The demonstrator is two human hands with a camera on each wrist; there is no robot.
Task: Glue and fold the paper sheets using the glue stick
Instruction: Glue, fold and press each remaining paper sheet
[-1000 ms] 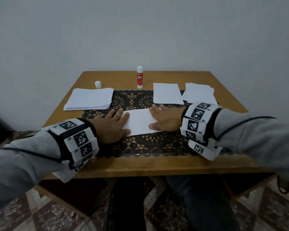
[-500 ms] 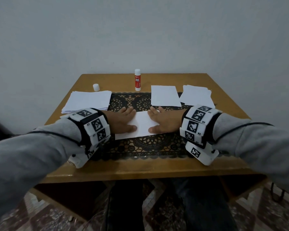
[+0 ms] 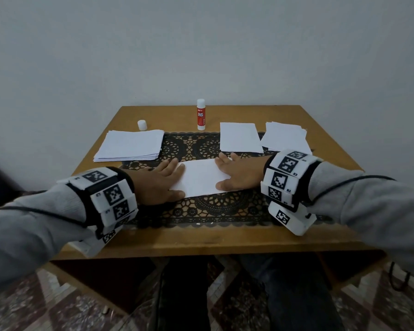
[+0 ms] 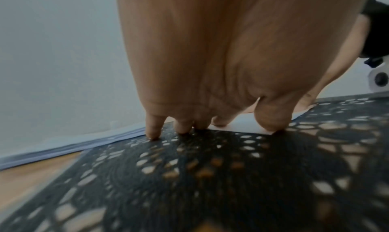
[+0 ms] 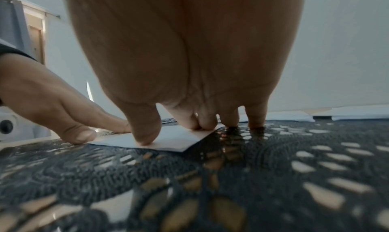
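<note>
A folded white paper strip lies on the black lace mat in the middle of the table. My left hand presses flat on its left end, fingers straight. On the right end my right hand presses flat the same way. In the right wrist view the right fingertips bear down on the paper, with the left hand beside them. The left wrist view shows the left fingertips at the paper's edge. The red and white glue stick stands upright at the table's far edge.
A stack of white sheets lies at the left, with a small white cap behind it. A single sheet and another pile lie at the far right. The wooden table stands against a plain wall.
Both hands have slid apart along the folded paper, so more of the strip shows between them. The head view has shifted slightly.
</note>
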